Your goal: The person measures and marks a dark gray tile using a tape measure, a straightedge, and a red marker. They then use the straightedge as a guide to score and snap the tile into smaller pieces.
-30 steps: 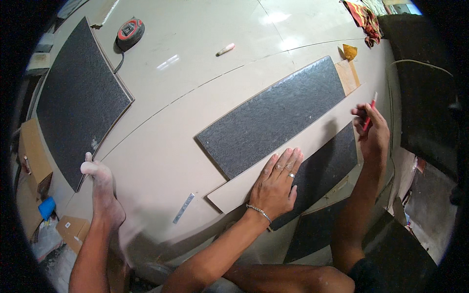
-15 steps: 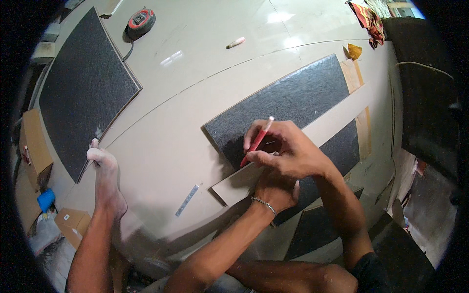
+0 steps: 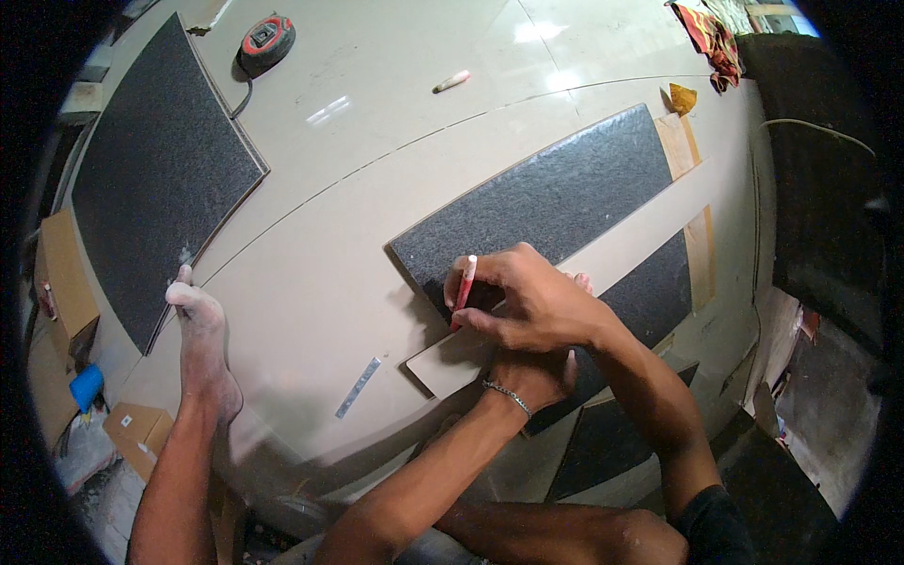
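Head view: my right hand [image 3: 541,297] pinches red pen [image 3: 466,287], tip near strip [image 3: 640,235] over dark tile [image 3: 537,193]; left hand [image 3: 534,375], partly hidden, flat on strip. Likely marking; next stroke calls for steady strip.

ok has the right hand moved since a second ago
Yes, leftward: the right hand has gone from beside the right end of the pale strip to above its left half.

Red/wht pen [image 3: 465,293] aslant, tip nr pale strip [image 3: 645,231] atop dk tile [image 3: 546,193]
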Available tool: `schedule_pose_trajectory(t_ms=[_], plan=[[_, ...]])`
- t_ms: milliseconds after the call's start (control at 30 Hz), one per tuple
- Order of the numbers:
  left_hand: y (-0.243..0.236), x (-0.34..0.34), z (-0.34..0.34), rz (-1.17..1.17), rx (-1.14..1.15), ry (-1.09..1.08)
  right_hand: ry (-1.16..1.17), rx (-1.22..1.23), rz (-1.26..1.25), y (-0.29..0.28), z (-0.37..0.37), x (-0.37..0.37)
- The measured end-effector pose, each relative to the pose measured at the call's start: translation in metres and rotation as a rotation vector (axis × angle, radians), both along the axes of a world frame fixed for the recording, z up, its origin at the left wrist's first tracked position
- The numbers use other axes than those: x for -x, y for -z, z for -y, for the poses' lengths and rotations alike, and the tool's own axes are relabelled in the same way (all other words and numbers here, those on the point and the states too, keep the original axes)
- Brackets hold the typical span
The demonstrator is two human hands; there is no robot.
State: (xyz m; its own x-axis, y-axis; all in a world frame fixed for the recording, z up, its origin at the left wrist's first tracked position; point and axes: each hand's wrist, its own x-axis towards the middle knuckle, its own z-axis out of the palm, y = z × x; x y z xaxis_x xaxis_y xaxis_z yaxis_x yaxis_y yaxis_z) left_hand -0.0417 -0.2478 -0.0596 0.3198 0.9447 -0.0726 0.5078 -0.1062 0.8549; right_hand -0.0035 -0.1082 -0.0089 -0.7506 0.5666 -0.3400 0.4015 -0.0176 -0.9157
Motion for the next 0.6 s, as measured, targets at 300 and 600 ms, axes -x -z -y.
schedule_pose_trajectory(t_ms=[300,600], plan=[[-0.016,0.009,-0.008,-0.074,0.186,0.119,-0.034,-0.125,0.121,-0.012,-0.021,-0.010],[-0.012,0.006,-0.005,-0.089,0.108,0.054,-0.037,-0.039,0.048,-0.005,-0.016,-0.007]])
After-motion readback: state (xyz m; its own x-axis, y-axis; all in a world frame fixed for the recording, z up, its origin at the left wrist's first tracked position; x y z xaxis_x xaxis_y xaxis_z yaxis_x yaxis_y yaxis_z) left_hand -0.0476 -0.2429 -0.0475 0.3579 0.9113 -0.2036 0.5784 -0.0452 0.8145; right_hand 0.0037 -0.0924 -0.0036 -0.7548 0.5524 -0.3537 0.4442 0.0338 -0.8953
